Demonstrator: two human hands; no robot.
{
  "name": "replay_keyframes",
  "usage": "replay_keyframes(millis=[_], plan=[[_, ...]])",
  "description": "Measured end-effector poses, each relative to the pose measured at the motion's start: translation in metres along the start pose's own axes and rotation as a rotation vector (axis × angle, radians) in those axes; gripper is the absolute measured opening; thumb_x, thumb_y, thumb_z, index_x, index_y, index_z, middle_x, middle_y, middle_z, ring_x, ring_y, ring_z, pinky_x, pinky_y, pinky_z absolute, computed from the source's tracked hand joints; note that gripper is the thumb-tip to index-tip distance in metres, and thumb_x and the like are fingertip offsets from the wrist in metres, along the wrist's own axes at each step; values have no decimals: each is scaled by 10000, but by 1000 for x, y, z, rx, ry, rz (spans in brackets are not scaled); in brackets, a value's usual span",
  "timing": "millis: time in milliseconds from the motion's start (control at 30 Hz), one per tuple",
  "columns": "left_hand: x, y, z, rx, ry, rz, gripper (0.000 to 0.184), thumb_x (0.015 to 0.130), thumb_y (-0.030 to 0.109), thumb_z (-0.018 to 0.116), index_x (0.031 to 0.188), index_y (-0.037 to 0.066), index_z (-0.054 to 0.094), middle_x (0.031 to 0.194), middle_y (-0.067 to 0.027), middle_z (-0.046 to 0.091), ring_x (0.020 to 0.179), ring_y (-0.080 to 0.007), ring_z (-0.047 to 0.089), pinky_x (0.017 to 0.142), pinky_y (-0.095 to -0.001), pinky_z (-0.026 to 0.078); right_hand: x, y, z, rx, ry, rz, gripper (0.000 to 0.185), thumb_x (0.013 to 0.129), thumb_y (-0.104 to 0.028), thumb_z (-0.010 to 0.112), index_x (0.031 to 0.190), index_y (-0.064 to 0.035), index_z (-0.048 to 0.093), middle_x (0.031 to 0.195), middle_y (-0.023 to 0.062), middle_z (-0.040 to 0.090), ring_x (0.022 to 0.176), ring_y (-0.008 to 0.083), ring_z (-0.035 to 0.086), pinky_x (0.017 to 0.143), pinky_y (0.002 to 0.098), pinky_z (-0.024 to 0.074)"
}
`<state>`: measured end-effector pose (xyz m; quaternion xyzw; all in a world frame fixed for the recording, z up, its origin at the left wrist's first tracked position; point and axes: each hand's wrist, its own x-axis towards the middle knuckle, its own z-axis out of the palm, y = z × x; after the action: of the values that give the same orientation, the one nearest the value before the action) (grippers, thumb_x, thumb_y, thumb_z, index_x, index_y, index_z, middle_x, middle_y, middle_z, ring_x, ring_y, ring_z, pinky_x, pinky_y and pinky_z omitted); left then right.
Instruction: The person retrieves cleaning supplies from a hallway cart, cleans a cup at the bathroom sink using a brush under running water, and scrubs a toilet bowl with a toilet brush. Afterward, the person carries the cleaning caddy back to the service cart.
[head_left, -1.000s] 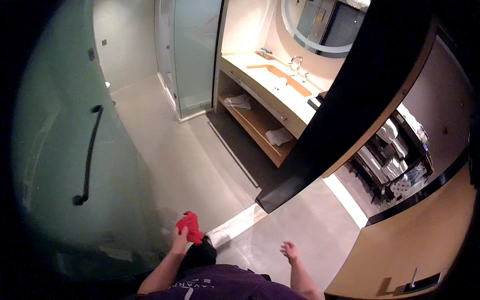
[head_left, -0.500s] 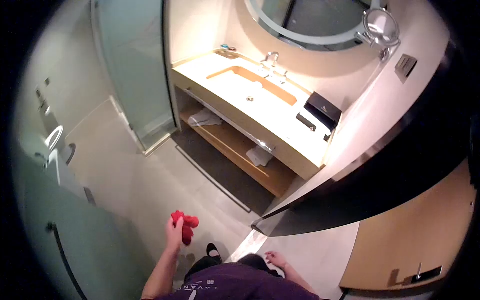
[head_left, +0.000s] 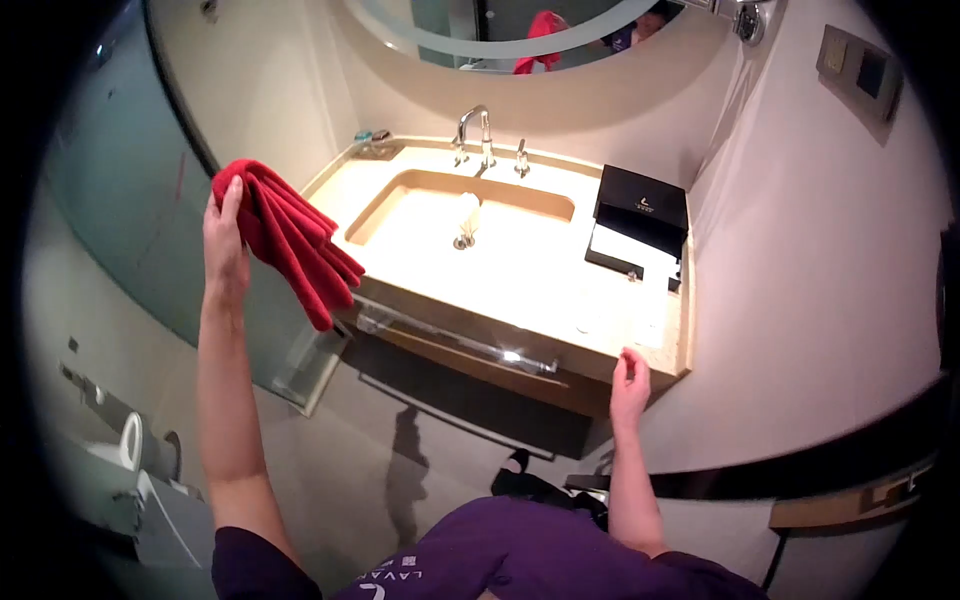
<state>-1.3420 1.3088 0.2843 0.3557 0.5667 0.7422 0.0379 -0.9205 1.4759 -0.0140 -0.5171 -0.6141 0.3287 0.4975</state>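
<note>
This is a bathroom with pale walls and a gray floor. At the far left is a cloudy glass wall, with a white toilet low down in the lower left. Next, left of the middle, the left hand is up high. Its thumb and fingers pinch a red cloth by the top, and the cloth hangs down in folds by the counter's left end. In the middle, a shiny tap stands behind the sink in the bright counter. A round mirror is at the top. Right of the middle, the right hand is near the counter's front edge. Its fingers bend close together, but I cannot tell if the tips touch. A black box sits on the counter's right side.
</note>
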Motion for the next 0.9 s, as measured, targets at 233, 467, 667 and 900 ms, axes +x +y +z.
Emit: replay_keyframes(millis=[233,467,667,900], plan=[[148,-119,41,523,-245,-390,498,827,469,498,1189,127,481,1158,-22,494,1104,-169,409,885,-389,333,144,30,18,-624,230,136,566,769,-312,623,1250,-109,406,1241,128,413,1163,301,370,933,443,336],[154,-311,97,565,-596,-371,314,846,259,540,1027,8,594,917,-62,627,839,-137,580,726,-274,463,184,51,24,-671,130,216,660,720,-245,671,1271,-59,360,1149,178,504,1060,343,477,875,436,388],[250,-436,166,609,-546,-242,326,839,222,548,1075,-4,546,905,-74,600,748,-108,542,672,-235,442,167,21,52,-51,-96,267,352,777,-111,593,1085,12,475,960,108,579,873,202,551,782,327,436],[341,-470,195,958,-435,-370,387,789,283,549,1128,97,541,1031,-131,599,984,-252,563,860,-375,440,137,1,141,-741,-131,56,352,696,-53,593,1011,45,468,1014,198,438,970,347,432,861,383,353]])
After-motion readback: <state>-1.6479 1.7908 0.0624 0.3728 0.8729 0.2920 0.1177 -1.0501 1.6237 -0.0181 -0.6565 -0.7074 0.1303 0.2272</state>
